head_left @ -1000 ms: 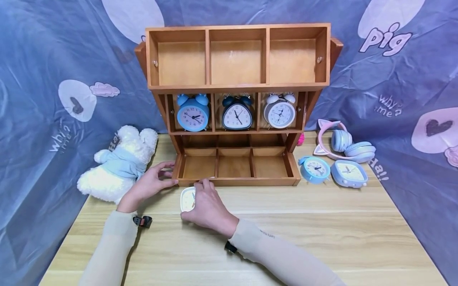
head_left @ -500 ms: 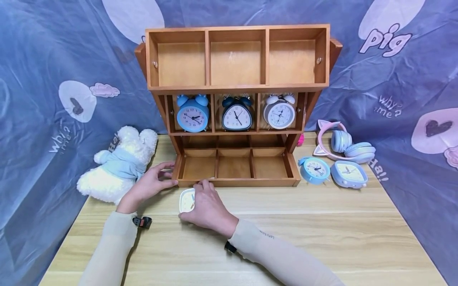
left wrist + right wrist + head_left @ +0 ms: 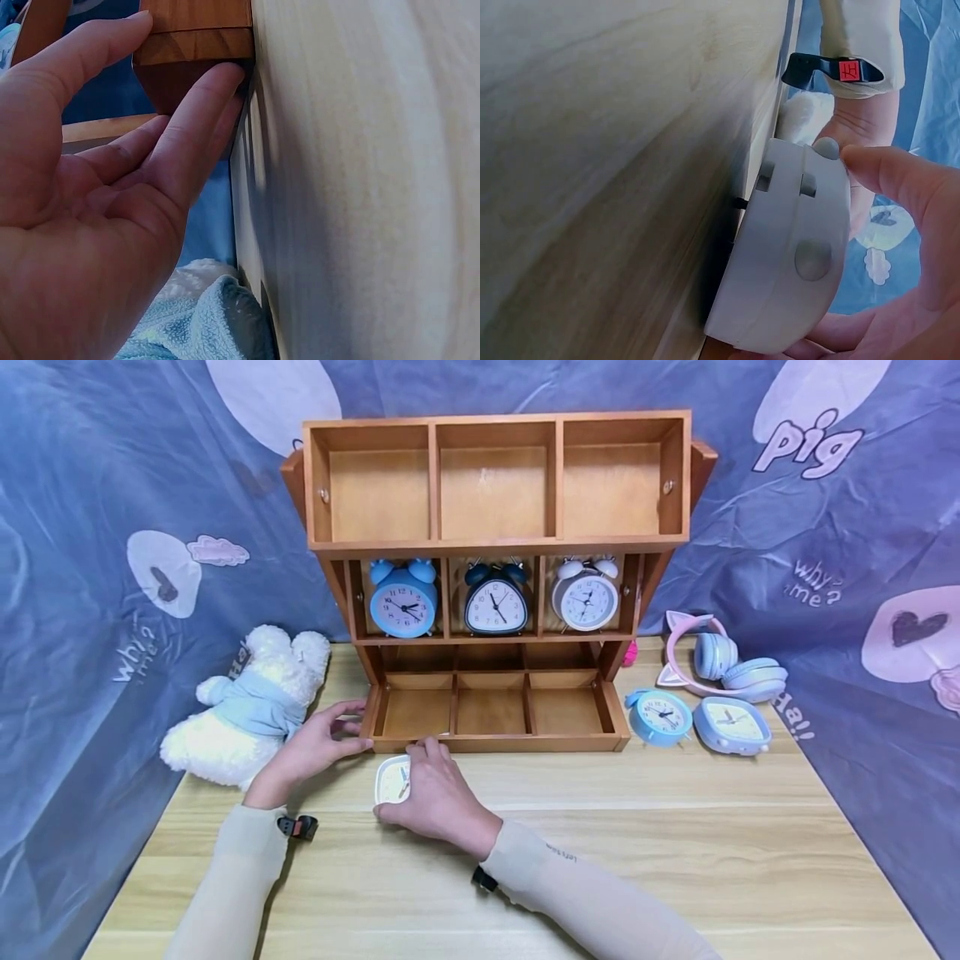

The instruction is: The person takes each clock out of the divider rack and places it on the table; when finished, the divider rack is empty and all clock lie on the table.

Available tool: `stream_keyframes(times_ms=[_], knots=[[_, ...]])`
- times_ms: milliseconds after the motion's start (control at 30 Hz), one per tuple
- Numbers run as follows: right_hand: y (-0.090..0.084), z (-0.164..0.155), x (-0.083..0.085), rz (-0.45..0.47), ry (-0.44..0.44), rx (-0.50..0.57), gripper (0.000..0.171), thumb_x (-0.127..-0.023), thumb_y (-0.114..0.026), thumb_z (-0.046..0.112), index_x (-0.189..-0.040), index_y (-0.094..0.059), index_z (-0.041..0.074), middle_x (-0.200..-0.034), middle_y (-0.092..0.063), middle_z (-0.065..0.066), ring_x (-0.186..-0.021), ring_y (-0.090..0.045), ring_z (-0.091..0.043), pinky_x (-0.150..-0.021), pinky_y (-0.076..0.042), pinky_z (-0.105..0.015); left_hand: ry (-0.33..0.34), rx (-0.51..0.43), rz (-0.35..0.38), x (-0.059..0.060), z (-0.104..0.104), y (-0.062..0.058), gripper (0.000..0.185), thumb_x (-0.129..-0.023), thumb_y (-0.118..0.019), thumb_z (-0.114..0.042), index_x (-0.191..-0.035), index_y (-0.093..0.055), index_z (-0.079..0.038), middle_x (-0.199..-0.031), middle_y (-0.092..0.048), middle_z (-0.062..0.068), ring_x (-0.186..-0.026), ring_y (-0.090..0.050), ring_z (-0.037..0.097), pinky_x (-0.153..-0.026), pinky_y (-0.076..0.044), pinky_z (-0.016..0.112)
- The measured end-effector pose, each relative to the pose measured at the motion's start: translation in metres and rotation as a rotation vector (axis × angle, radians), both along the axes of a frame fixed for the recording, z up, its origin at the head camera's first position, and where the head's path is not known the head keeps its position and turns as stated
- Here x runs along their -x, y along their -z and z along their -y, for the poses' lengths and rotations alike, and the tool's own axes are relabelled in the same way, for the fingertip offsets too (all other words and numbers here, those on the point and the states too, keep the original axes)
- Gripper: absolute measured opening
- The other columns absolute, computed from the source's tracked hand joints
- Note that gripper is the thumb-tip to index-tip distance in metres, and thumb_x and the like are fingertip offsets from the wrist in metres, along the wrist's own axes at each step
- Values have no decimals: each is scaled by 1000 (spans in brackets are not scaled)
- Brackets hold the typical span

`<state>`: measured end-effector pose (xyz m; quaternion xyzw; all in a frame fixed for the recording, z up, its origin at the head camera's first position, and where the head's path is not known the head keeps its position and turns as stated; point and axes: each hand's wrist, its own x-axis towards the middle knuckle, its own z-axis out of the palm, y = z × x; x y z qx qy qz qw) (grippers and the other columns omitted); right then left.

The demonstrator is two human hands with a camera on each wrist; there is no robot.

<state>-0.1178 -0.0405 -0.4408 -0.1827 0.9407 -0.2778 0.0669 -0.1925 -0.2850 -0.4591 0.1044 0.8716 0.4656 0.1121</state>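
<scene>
My right hand (image 3: 438,789) holds a small white alarm clock (image 3: 392,779) by its edges, thumb on one side and fingers on the other. It is close over the table in front of the shelf's left end. In the right wrist view, the clock's white casing (image 3: 780,255) shows rounded knobs and small slots. My left hand (image 3: 318,745) touches the lower left corner of the brown wooden shelf (image 3: 495,743), its thumb at the front corner and its fingers along the side. The left wrist view shows those fairly straight fingertips against the wood (image 3: 196,46).
On the shelf's middle row stand a blue clock (image 3: 405,606), a dark triangular clock (image 3: 497,603) and a white twin-bell clock (image 3: 587,600). Right of it are two blue clocks, one round (image 3: 660,717), one square (image 3: 731,724), and cat-ear headphones (image 3: 738,677). A plush toy (image 3: 258,702) lies left.
My right hand and the white clock have shifted very slightly to the left. The left hand stays at the shelf corner.
</scene>
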Motion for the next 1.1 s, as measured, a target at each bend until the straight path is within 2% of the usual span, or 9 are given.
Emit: stream_keyframes(times_ms=[233, 633, 800, 933, 1100], knots=[[-4, -8, -2, 9, 15, 43, 97, -69, -86, 56, -145, -51, 6, -138, -52, -6, -120, -51, -20, -101, -49, -33, -3, 16, -4, -2, 0, -2, 78, -91, -79, -30, -156, -40, -11, -150, -54, 16, -124, -63, 33, -90, -51, 22], [-24, -36, -8, 60, 10, 150, 96, -72, -86, 51, -150, -48, 11, -139, -51, -1, -121, -53, -15, -103, -50, -36, -12, 46, -11, -2, -2, -2, 77, -91, -79, -29, -155, -40, -10, -150, -54, 17, -124, -62, 34, -91, -52, 23], [-36, -51, -10, 63, 15, 193, 95, -74, -86, 52, -152, -46, 16, -144, -48, 3, -131, -52, -17, -108, -49, -40, -14, 47, -7, -2, -2, -1, 77, -91, -79, -29, -156, -40, -10, -150, -53, 16, -125, -62, 34, -91, -52, 25], [-49, -67, -9, 46, 60, 214, 96, -73, -87, 52, -153, -44, 20, -150, -45, 5, -137, -50, -20, -111, -48, -45, -8, 42, -9, -2, -2, 0, 78, -91, -79, -29, -156, -40, -10, -151, -52, 17, -124, -62, 34, -92, -52, 25], [-63, -87, -3, 17, 142, 230, 94, -72, -88, 53, -152, -45, 26, -148, -46, 9, -137, -50, -21, -109, -48, -50, -11, 34, -12, -2, -2, -1, 78, -91, -79, -27, -156, -40, -9, -151, -52, 17, -124, -62, 34, -89, -52, 22]])
